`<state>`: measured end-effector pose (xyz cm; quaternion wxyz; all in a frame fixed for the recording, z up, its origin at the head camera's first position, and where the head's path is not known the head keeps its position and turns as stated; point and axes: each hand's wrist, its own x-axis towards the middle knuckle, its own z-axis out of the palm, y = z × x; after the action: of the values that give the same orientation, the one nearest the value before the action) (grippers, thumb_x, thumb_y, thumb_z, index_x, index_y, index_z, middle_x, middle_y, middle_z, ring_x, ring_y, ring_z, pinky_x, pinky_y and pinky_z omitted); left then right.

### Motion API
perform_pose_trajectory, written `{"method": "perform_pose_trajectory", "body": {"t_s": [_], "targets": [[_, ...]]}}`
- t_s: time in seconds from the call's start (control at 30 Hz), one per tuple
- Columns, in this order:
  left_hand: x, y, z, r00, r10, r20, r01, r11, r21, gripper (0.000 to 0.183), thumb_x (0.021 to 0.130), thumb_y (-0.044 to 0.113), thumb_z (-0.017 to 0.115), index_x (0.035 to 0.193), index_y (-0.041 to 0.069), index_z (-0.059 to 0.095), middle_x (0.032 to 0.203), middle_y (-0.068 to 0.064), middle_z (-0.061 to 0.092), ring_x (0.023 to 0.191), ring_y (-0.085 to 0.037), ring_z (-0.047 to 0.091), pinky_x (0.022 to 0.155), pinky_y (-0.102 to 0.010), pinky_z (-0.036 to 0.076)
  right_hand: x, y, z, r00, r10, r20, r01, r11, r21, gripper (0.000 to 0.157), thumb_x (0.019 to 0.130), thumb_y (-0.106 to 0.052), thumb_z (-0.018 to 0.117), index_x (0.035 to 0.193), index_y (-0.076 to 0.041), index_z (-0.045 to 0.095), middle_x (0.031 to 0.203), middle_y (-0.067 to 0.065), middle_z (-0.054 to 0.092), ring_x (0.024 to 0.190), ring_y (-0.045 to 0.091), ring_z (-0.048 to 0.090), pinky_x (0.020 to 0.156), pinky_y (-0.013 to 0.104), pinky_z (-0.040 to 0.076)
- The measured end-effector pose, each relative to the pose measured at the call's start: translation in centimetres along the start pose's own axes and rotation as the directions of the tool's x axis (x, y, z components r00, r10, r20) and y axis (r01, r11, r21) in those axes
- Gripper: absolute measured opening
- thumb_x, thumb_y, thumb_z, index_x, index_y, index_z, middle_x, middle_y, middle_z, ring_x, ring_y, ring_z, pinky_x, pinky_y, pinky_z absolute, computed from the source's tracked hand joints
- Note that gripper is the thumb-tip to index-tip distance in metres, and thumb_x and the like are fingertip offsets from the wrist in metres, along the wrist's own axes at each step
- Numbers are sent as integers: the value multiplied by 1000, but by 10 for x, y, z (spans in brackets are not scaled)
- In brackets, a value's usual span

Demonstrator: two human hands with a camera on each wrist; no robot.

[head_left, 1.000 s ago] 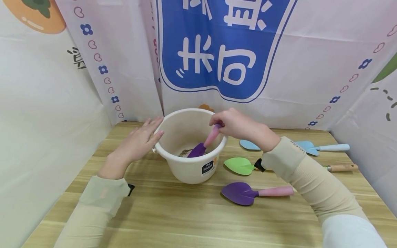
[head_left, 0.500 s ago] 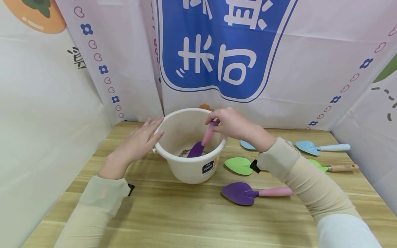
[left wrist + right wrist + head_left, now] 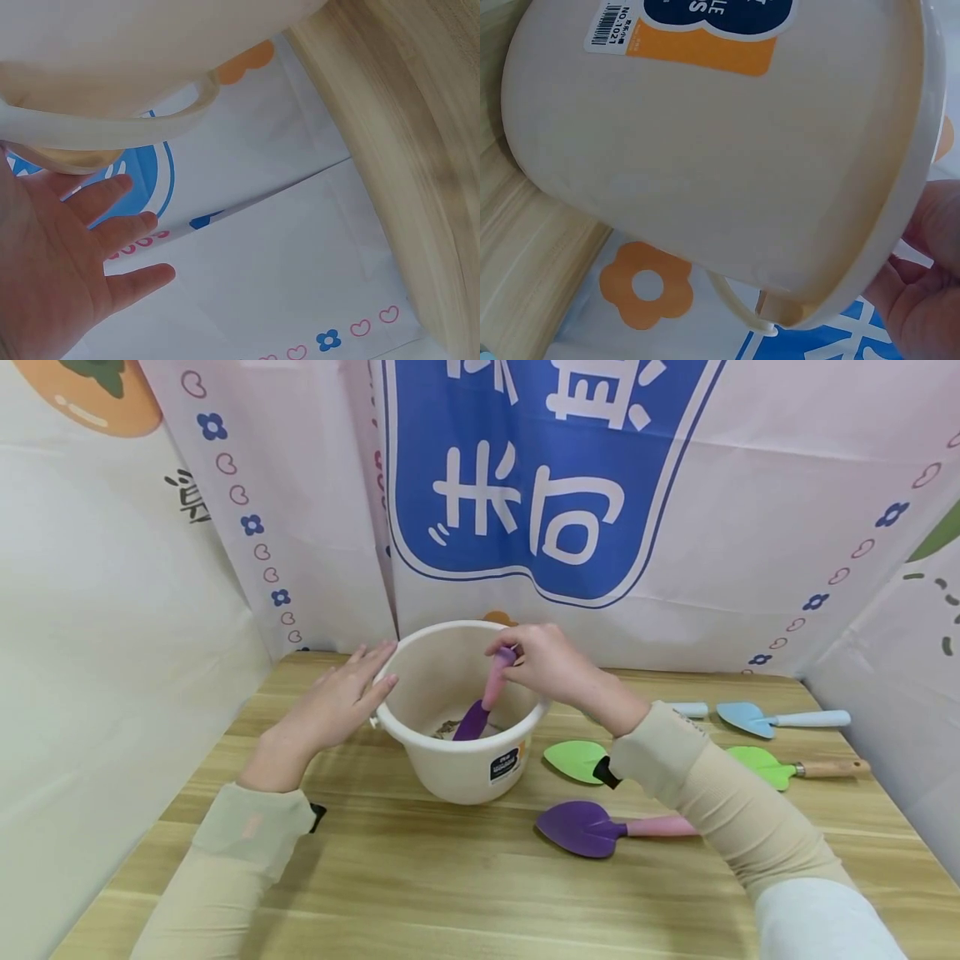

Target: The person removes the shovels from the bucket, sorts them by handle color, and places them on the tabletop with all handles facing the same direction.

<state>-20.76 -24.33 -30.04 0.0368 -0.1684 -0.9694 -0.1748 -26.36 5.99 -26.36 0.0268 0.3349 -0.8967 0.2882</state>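
A cream bucket [image 3: 457, 772] stands near the back of the table, with some brownish loose material [image 3: 448, 727] at its bottom. My right hand [image 3: 551, 667] pinches the pink handle of a purple-bladed trowel [image 3: 495, 685], which leans steeply inside the bucket, blade down. My left hand [image 3: 330, 706] rests on the bucket's left rim with its fingers spread straight. In the left wrist view, the left hand [image 3: 67, 262] lies beside the rim and the bucket's handle [image 3: 112, 129]. The right wrist view shows the bucket's labelled side, while the trowel is hidden there.
Right of the bucket, a second purple trowel [image 3: 577, 829] lies nearest the front. Behind it are a green trowel [image 3: 576, 762], a green tool with a wooden handle [image 3: 828, 767] and a light blue trowel [image 3: 746, 718]. A patterned cloth [image 3: 330, 527] hangs behind the table.
My right hand has shifted left over the bucket, bringing the trowel's handle more upright. Its blade stays low inside. The left hand keeps its place on the rim.
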Motion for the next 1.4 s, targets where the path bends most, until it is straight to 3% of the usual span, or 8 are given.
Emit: {"method": "perform_pose_trajectory", "body": {"t_s": [0.27,0.57,0.93,1.4], "targets": [[0,1,0,1000,-2,-4,2,1000,-2,67,111,49,29,164,9,23,168,-13,22,154,-43,13,117,-72,14,-2,-1,0,1000,-2,-13,3,999,51,27,91,0,76,118,-3,76,115,12,74,107,29,69,96,41,56],[0,0,0,1000,0,-7,0,1000,2,66,111,48,29,164,10,22,167,-14,23,153,-43,13,117,-72,14,-11,2,-8,983,-96,-156,115,987,113,26,87,7,77,113,2,75,109,15,74,102,30,70,90,42,59],[0,1,-1,1000,-4,4,4,1000,7,66,111,48,29,165,10,21,168,-14,22,154,-43,13,117,-72,13,-25,7,-15,917,-174,-358,260,943,206,23,87,12,71,109,5,75,107,16,72,99,27,69,82,35,62],[1,1,-1,1000,-2,8,2,1000,-2,65,111,47,29,164,10,21,168,-14,21,153,-44,12,116,-73,12,-48,16,-30,856,-147,-496,314,909,273,25,85,13,75,109,6,75,113,14,71,105,19,67,78,22,60]]}}
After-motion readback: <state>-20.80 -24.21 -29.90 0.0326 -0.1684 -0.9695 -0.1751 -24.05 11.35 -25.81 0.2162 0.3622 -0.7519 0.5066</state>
